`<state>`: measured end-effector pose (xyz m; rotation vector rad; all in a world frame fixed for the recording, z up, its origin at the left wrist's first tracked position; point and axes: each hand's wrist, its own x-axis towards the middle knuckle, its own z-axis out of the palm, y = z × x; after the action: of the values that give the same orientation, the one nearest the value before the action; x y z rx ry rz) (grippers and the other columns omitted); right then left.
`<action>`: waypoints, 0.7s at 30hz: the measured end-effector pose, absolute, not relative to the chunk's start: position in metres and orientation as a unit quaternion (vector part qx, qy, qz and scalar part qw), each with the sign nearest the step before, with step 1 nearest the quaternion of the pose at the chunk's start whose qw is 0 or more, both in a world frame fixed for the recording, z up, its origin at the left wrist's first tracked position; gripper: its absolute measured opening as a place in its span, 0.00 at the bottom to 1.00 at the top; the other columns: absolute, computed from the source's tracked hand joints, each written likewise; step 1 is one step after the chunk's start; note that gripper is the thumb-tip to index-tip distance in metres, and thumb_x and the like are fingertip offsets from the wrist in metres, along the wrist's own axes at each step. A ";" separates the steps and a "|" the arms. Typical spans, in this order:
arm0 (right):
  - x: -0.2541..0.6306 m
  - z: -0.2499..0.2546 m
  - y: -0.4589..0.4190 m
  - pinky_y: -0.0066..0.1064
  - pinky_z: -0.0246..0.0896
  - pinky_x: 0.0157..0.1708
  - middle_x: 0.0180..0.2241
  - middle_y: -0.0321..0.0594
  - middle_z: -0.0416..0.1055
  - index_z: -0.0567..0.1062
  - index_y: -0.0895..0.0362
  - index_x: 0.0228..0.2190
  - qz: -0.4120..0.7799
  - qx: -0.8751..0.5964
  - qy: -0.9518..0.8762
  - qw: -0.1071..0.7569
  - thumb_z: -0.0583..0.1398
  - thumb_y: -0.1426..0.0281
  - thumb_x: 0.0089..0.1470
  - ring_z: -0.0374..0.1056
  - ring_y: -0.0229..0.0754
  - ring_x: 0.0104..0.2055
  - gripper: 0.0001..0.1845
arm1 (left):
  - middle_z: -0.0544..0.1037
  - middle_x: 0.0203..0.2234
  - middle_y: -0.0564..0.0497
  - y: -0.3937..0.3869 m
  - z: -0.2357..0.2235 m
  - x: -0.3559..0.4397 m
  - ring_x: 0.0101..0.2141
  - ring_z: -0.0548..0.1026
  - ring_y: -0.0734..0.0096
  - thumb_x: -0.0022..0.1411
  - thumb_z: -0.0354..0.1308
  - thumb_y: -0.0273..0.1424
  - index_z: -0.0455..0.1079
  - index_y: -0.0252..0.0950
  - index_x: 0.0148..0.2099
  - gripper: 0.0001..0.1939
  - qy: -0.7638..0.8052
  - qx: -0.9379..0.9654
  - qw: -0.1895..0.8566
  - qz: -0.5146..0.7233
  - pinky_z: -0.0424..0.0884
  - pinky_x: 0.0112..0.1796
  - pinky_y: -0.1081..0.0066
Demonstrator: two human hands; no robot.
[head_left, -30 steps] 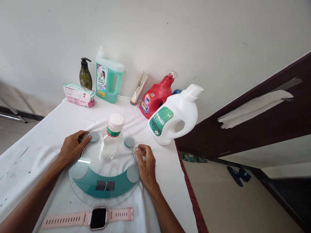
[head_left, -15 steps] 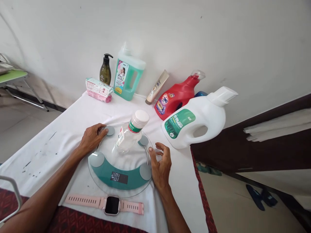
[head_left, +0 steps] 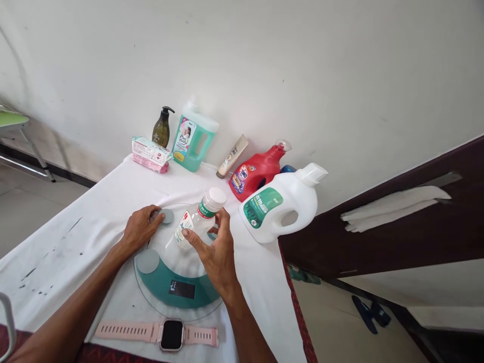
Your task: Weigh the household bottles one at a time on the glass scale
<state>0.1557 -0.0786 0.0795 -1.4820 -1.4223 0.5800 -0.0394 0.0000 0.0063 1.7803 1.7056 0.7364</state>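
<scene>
A round glass bathroom scale (head_left: pixel 166 295) with a teal band and a small display lies on the white cloth. On it a clear plastic bottle (head_left: pixel 183 239) with a white cap leans in view; whether its base is off the glass I cannot tell. My right hand (head_left: pixel 219 252) is closed round the bottle, thumb across the label and fingers behind it. At the scale's far left rim my left hand (head_left: pixel 141 227) grips the edge, thumb by a round grey pad. A pink-strapped smartwatch (head_left: pixel 172 335) lies in front of the scale.
Along the wall stand a pump bottle (head_left: pixel 161 128), a green jug (head_left: pixel 192 146), a cream tube (head_left: pixel 232 156), a red detergent bottle (head_left: pixel 257 174) and a white detergent jug (head_left: pixel 295 201). A wipes pack (head_left: pixel 151 155) lies at left. The table's right edge drops to the floor.
My right hand has moved left from beside the scale and taken hold of the clear bottle. The display's digits have changed. My left hand stays at the rim; the camera view has shifted.
</scene>
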 end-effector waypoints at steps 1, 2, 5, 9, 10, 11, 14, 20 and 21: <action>0.154 0.082 -0.074 0.48 0.69 0.53 0.56 0.45 0.73 0.69 0.50 0.56 0.232 -0.614 -0.586 0.475 0.72 0.49 0.47 0.70 0.54 0.58 0.40 | 0.84 0.38 0.46 0.000 0.006 -0.040 0.39 0.80 0.55 0.66 0.50 0.47 0.78 0.37 0.52 0.25 0.636 0.666 0.279 0.272 0.71 0.42 0.62; 0.153 0.083 -0.070 0.47 0.69 0.52 0.53 0.45 0.75 0.71 0.51 0.53 0.224 -0.618 -0.593 0.465 0.73 0.49 0.46 0.71 0.54 0.54 0.37 | 0.84 0.38 0.46 0.000 0.006 -0.040 0.40 0.80 0.55 0.66 0.50 0.46 0.78 0.37 0.52 0.25 0.636 0.668 0.278 0.268 0.71 0.42 0.62; 0.150 0.089 -0.060 0.46 0.69 0.50 0.42 0.42 0.79 0.74 0.53 0.42 0.189 -0.630 -0.614 0.436 0.72 0.53 0.46 0.74 0.53 0.45 0.26 | 0.85 0.42 0.46 0.001 0.006 -0.040 0.43 0.80 0.55 0.68 0.50 0.44 0.77 0.37 0.53 0.23 0.636 0.674 0.276 0.257 0.71 0.45 0.62; 0.152 0.106 -0.054 0.43 0.71 0.46 0.36 0.39 0.80 0.77 0.54 0.38 0.192 -0.623 -0.606 0.456 0.71 0.56 0.48 0.76 0.51 0.40 0.19 | 0.84 0.45 0.45 0.002 0.009 -0.039 0.46 0.80 0.55 0.69 0.50 0.42 0.77 0.36 0.55 0.22 0.645 0.670 0.280 0.236 0.71 0.47 0.63; 0.155 0.112 -0.050 0.43 0.71 0.47 0.37 0.40 0.81 0.78 0.54 0.38 0.177 -0.620 -0.597 0.478 0.71 0.55 0.48 0.76 0.51 0.40 0.20 | 0.84 0.45 0.45 0.002 0.009 -0.039 0.46 0.80 0.54 0.69 0.50 0.42 0.77 0.36 0.55 0.22 0.647 0.670 0.278 0.232 0.71 0.47 0.63; 0.160 0.120 -0.045 0.44 0.71 0.49 0.39 0.42 0.81 0.78 0.55 0.39 0.146 -0.617 -0.587 0.504 0.71 0.54 0.48 0.77 0.52 0.42 0.22 | 0.84 0.45 0.45 0.001 0.010 -0.039 0.47 0.80 0.54 0.69 0.50 0.42 0.77 0.36 0.55 0.22 0.649 0.671 0.275 0.229 0.71 0.47 0.63; 0.185 0.142 -0.017 0.47 0.68 0.54 0.45 0.47 0.80 0.77 0.57 0.44 0.011 -0.601 -0.565 0.565 0.71 0.52 0.49 0.76 0.53 0.47 0.27 | 0.84 0.47 0.45 0.001 0.008 -0.038 0.48 0.80 0.52 0.70 0.50 0.41 0.76 0.36 0.56 0.22 0.650 0.674 0.269 0.227 0.72 0.48 0.62; 0.253 0.125 0.071 0.49 0.66 0.55 0.47 0.49 0.78 0.73 0.57 0.47 -0.085 -0.668 -0.542 0.502 0.70 0.56 0.46 0.73 0.54 0.48 0.30 | 0.82 0.52 0.45 0.002 -0.003 -0.037 0.51 0.79 0.53 0.71 0.49 0.41 0.75 0.36 0.56 0.21 0.639 0.673 0.277 0.250 0.71 0.50 0.61; 0.262 0.115 0.083 0.49 0.66 0.56 0.47 0.51 0.77 0.72 0.58 0.47 -0.086 -0.679 -0.532 0.499 0.70 0.58 0.45 0.73 0.55 0.49 0.30 | 0.82 0.52 0.45 0.002 -0.004 -0.037 0.51 0.79 0.53 0.71 0.49 0.40 0.75 0.36 0.56 0.21 0.639 0.672 0.278 0.253 0.71 0.49 0.61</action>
<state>0.2615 0.0825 0.1149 -1.6418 -1.2878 -0.2086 -0.0372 0.0016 -0.0037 1.8031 1.7140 0.6793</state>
